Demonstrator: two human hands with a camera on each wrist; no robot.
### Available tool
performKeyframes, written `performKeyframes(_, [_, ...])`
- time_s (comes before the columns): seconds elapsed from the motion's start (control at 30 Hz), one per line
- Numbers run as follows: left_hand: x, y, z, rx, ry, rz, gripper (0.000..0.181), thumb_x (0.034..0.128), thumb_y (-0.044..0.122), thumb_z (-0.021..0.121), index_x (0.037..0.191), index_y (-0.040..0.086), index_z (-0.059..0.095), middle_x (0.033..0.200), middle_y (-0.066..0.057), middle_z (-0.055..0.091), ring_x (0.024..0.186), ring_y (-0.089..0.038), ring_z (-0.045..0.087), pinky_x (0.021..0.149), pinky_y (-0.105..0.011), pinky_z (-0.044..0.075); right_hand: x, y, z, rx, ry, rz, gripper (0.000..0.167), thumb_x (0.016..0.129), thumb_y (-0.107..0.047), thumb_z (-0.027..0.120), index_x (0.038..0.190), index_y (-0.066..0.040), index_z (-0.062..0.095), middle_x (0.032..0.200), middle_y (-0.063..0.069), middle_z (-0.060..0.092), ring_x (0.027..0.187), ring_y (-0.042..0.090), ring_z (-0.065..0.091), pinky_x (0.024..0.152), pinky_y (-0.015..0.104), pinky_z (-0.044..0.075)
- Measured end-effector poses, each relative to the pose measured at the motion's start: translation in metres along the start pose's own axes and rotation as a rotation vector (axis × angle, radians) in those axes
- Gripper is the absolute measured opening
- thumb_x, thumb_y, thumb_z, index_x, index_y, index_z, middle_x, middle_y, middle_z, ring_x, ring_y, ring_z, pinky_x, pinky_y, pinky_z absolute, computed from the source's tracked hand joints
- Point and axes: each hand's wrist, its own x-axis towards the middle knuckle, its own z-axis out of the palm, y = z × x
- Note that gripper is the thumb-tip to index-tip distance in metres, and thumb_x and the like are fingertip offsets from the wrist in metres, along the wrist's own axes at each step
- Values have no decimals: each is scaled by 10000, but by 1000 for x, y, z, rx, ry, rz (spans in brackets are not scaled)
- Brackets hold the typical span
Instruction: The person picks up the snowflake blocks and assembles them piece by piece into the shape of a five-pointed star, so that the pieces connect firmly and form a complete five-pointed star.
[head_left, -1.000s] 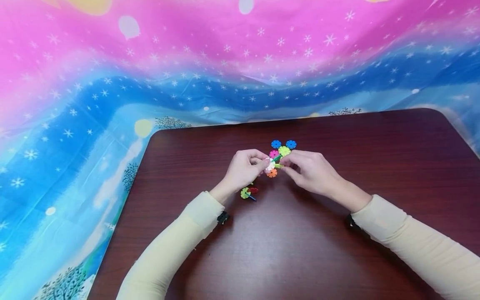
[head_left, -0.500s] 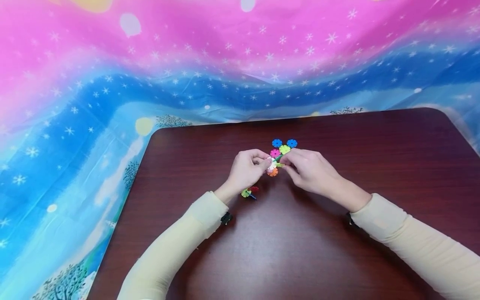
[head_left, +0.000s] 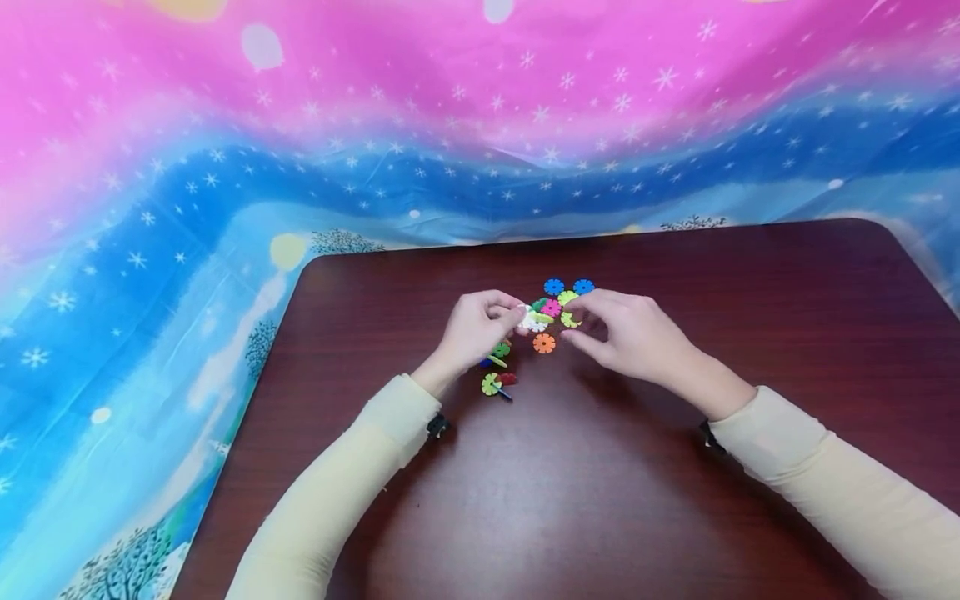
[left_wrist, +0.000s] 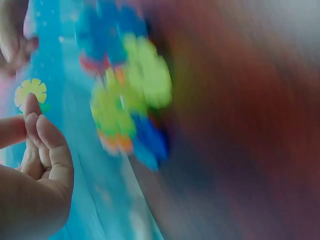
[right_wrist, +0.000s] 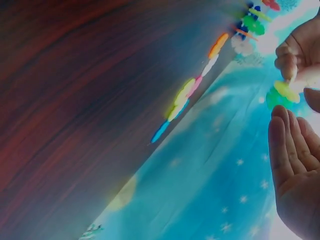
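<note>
Step in hand looks like slotting toy discs together. Left hand (head_left: 483, 327) pinches a small green-and-yellow piece (head_left: 543, 317), up above the counter (head_left: 750, 317); can't tell for sure if a white disc is joined to it or only lies behind. Right hand (head_left: 633, 337) is released, thumb and fingers apart, nothing gripped, by a loose yellow disc (head_left: 570, 320). Next move probably calls for picking another loose disc, then lining up slots. Orange disc (head_left: 543, 342), pink disc (head_left: 552, 308) and blue discs (head_left: 553, 287) lie nearby; a built cluster (head_left: 491, 384) sits nearer the person.

Vs half a second ago: right fingers were on the piece, now off; hands have parted, left drawn away, yellow disc uncovered.
</note>
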Motion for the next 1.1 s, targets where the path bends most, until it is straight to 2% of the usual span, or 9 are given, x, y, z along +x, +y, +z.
performKeyframes(0.07, [6,-4,-10,39,26,-22,201,1015,196,698,1083,12,740,810,-49,765,833,-351,745,725,-409,611,-3,6,-2,-18,1,36,307,874,-200,845,1132,-76,735,961,29,733,811,146,692,711,395,591])
performKeyframes(0.17, [14,-13,-23,131,55,-73,202,1015,227,698,1066,38,746,809,-23,764,804,-269,739,715,-353,586,-8,16,-4,-37,-26,84,250,896,-170,814,1118,-81,740,969,21,733,836,162,688,734,423,585])
performKeyframes(0.23, [18,-19,-30,218,61,-104,205,1014,257,697,1053,64,755,797,-3,760,773,-226,709,666,-319,530,-10,22,-4,-43,-48,106,229,904,-165,806,1110,-84,746,977,26,738,839,169,686,747,431,584])
performKeyframes(0.33, [22,-25,-36,288,42,-138,210,1015,259,685,1039,64,758,786,-5,756,742,-202,678,648,-305,499,-13,27,-4,-49,-76,126,223,904,-160,804,1106,-79,754,984,41,745,835,182,685,763,447,583])
performKeyframes(0.5, [25,-33,-39,398,14,-141,201,1012,261,681,1026,80,768,770,12,749,761,-159,674,750,-344,507,-13,32,-4,-57,-112,137,234,901,-159,803,1109,-64,757,1009,67,752,854,212,695,799,479,580])
performKeyframes(0.67, [27,-42,-40,504,41,-119,204,992,315,704,1029,134,789,829,38,741,813,-157,661,843,-392,500,-9,41,-3,-67,-164,185,240,893,-161,809,1107,-67,758,1004,63,748,854,222,693,800,482,576])
performKeyframes(0.8, [25,-44,-43,542,60,-113,195,987,303,698,1053,143,788,915,28,736,871,-181,647,872,-420,500,0,47,2,-80,-214,216,245,893,-170,812,1110,-71,755,979,54,737,831,209,680,783,474,575])
performKeyframes(0.93, [22,-42,-45,542,83,-98,174,994,250,677,1076,128,770,955,5,734,907,-194,644,884,-425,503,12,54,8,-95,-273,207,281,921,-181,787,1169,-56,740,997,66,721,833,209,662,762,473,567])
performKeyframes(1.1, [14,-39,-44,527,114,-65,168,999,208,664,1097,112,761,992,-14,713,914,-197,641,843,-411,519,29,64,15,-144,-339,224,382,960,-233,747,1297,-60,698,1123,127,688,856,237,647,719,459,560])
